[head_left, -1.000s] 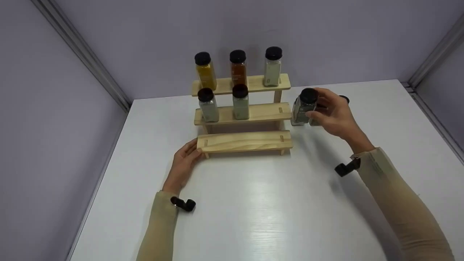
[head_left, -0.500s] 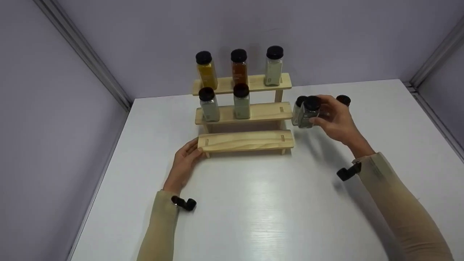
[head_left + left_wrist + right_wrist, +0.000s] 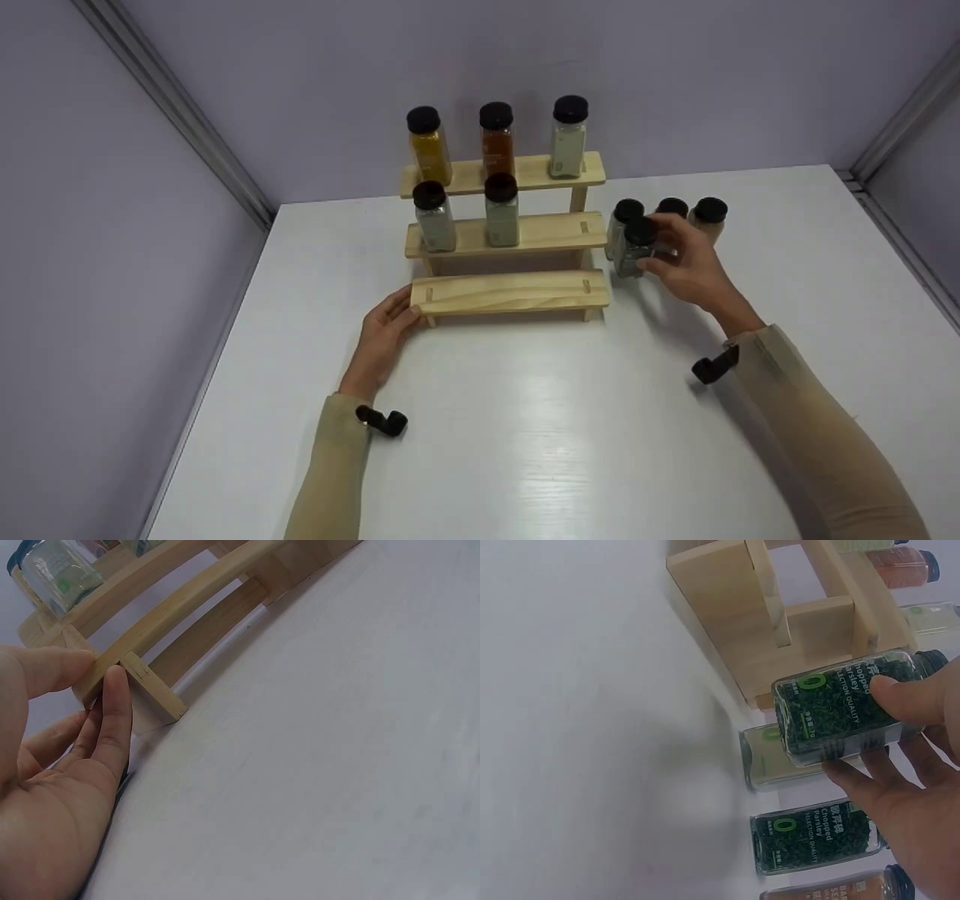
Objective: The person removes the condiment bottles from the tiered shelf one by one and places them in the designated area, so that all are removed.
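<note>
My right hand (image 3: 694,270) grips a square glass spice jar of chopped parsley (image 3: 847,705) with a black lid (image 3: 640,230), thumb on one side and fingers on the other. The jar is held off the table, just right of a three-tier wooden rack (image 3: 510,291). My left hand (image 3: 382,341) pinches the left end of the rack's lowest shelf (image 3: 172,604), with the thumb above and a finger below. Yellow (image 3: 430,157), red-brown (image 3: 497,152) and pale green (image 3: 568,150) jars stand on the top shelf. Two pale jars (image 3: 436,227) stand on the middle shelf's left and centre.
Behind the held jar, a pale jar (image 3: 780,761), another chopped parsley jar (image 3: 817,838) and an orange-brown one (image 3: 840,891) stand in a row on the white table (image 3: 480,420). Grey walls (image 3: 712,82) close off the back and sides.
My right hand has brought the parsley jar down and nearer to me, beside the rack. The standing jars behind it show more now. My left hand keeps its hold on the rack.
</note>
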`<move>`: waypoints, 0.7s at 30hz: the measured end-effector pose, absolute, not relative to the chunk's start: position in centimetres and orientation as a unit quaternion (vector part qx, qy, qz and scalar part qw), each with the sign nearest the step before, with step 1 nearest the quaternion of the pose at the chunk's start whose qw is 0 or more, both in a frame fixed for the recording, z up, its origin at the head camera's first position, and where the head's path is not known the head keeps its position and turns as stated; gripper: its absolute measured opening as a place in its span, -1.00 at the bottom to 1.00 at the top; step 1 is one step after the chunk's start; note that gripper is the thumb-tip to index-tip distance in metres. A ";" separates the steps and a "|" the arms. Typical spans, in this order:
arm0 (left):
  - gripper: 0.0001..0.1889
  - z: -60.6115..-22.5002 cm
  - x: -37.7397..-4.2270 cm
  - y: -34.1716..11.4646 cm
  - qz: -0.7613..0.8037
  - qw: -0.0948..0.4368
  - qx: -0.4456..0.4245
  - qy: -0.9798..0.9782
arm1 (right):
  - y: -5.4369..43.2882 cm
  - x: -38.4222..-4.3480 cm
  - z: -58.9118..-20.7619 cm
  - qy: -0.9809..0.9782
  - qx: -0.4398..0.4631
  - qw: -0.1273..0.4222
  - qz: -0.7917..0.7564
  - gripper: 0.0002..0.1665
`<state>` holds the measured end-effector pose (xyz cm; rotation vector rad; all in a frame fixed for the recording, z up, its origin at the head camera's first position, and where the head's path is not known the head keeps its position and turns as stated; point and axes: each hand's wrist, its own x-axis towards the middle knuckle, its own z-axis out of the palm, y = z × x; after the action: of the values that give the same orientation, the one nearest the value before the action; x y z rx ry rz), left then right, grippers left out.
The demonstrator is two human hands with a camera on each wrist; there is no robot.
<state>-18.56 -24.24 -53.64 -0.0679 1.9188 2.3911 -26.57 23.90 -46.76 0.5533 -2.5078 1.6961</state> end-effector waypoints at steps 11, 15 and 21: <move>-0.41 -53.7 -18.6 -24.3 0.776 0.039 -0.019 0.629 | 24.1 -26.9 -48.5 -0.822 0.167 0.026 0.544 -0.24; -0.41 -53.7 -18.6 -24.2 0.774 0.035 -0.020 0.632 | 24.1 -27.1 -48.8 -0.819 0.168 0.031 0.549 -0.24; -0.40 -53.7 -18.7 -24.3 0.776 0.036 -0.022 0.629 | 24.1 -27.3 -49.2 -0.818 0.174 0.038 0.546 -0.24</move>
<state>-18.75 -24.28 -53.72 -0.0686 1.9319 2.3851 -27.34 24.06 -49.20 0.5353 -2.5109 1.6766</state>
